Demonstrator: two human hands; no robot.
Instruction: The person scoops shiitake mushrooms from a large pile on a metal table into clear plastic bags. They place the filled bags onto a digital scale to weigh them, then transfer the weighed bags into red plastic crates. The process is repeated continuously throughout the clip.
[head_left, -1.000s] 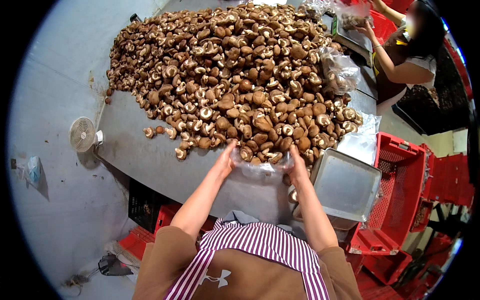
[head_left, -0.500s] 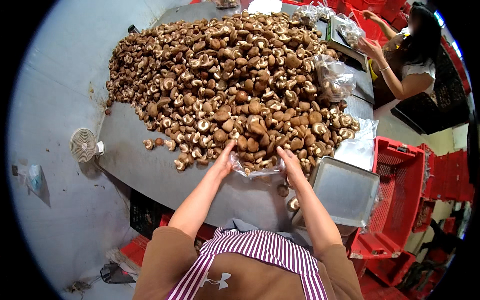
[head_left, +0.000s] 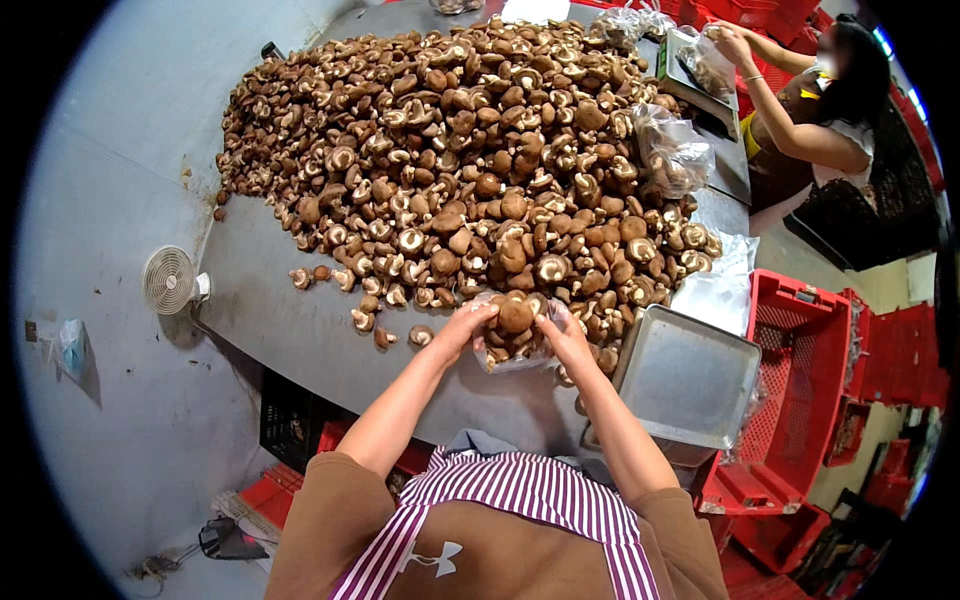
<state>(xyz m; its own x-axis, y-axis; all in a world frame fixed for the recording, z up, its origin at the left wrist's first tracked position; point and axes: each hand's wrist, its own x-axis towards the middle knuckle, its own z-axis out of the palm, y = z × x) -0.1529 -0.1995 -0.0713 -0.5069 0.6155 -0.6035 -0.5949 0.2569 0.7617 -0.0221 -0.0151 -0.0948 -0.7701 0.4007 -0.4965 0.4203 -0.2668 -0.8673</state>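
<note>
- Nearest: the person I am watching wears a purple-and-white striped fabric apron [head_left: 520, 485] over a brown top; both bare forearms extend forward.
- Left hand [head_left: 462, 328]: at the left rim of a clear thin plastic bag [head_left: 515, 355]; fingers curled in, pinching the film.
- Right hand [head_left: 566, 338]: at the right rim of the same bag; thumb against the contents, fingers bent around the outside and partly hidden.
- Bag position: between the two hands, at the near edge of the heap; its open mouth shows brown round-capped mushrooms [head_left: 515, 316] inside.
- Right of the right forearm: a rectangular silver metal tray [head_left: 685, 378]; beyond its right edge, a red perforated plastic crate [head_left: 795, 290].
- Table [head_left: 290, 300]: grey, smooth-topped; several loose mushrooms lie beside the left hand.
- Left side: a round white plastic fan [head_left: 169, 280], near the table edge.
- Beyond the bag: a broad heap of brown and cream mushrooms [head_left: 450, 160].
- Far right: a co-worker [head_left: 825, 145], both hands raised at a filled clear bag [head_left: 708, 68] over a flat metal scale [head_left: 695, 95].
</note>
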